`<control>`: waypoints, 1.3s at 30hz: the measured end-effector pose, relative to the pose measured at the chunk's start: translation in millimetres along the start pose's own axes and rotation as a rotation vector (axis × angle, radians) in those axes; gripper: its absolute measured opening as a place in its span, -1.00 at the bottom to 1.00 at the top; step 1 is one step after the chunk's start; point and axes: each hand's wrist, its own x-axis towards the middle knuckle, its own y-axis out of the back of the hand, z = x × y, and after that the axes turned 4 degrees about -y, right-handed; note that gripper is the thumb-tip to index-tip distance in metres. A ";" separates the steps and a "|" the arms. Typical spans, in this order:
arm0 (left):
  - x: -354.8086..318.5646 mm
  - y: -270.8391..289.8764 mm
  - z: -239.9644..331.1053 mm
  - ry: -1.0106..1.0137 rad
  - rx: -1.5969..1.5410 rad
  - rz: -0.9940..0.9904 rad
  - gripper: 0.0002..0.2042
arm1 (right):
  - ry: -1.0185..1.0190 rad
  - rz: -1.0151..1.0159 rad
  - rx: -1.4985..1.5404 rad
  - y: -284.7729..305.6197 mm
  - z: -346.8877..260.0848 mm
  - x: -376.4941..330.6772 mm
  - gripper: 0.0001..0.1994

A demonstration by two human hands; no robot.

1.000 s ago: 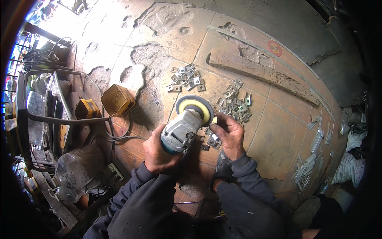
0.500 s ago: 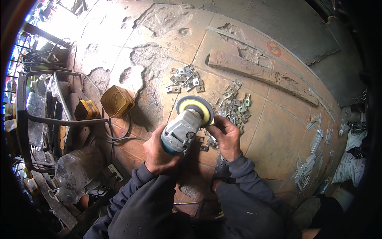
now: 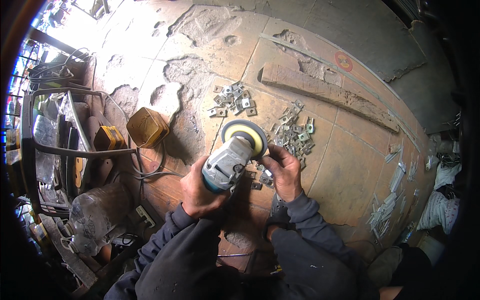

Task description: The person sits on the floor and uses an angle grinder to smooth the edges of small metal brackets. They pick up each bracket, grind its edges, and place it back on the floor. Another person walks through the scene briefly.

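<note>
My left hand (image 3: 201, 190) is wrapped round the body of an angle grinder (image 3: 228, 162), which has a grey housing with some teal at its rear. Its round disc (image 3: 251, 134), yellow with a dark rim, faces up and away from me. Beside the disc's right edge, my right hand (image 3: 285, 172) is closed in a pinch; whatever lies between the fingertips is too small and hidden to name. Small metal plates with holes lie beyond the disc in one pile (image 3: 234, 99), and more form another pile (image 3: 295, 134) to its right. A few plates (image 3: 256, 186) lie beneath my hands.
A long wooden beam (image 3: 325, 95) lies across the tiled, pitted floor (image 3: 345, 175). An open yellow-brown container (image 3: 146, 129) stands left, near a metal frame (image 3: 82, 152) and cables. Thin metal strips (image 3: 385, 212) are scattered at right. A power socket strip (image 3: 145, 216) sits lower left.
Almost nothing differs. My right hand has shifted very slightly at the disc's edge, while the grinder and my left hand stay in place.
</note>
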 end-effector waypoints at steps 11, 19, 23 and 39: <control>-1.0 -0.6 0.4 0.124 -0.136 0.090 -0.21 | -0.158 -0.096 0.387 7.6 -9.1 5.3 -0.85; -6.9 -2.0 -6.6 0.164 -0.170 0.153 -0.20 | -0.145 0.163 -0.466 61.6 18.5 50.3 -0.84; -9.5 -1.9 -10.2 0.247 -0.231 0.207 -0.24 | 0.199 0.384 -1.030 97.6 33.0 94.6 -0.93; -15.1 16.4 -8.2 0.289 -0.202 0.191 -0.20 | -0.414 0.123 -0.679 79.6 13.3 170.0 -0.87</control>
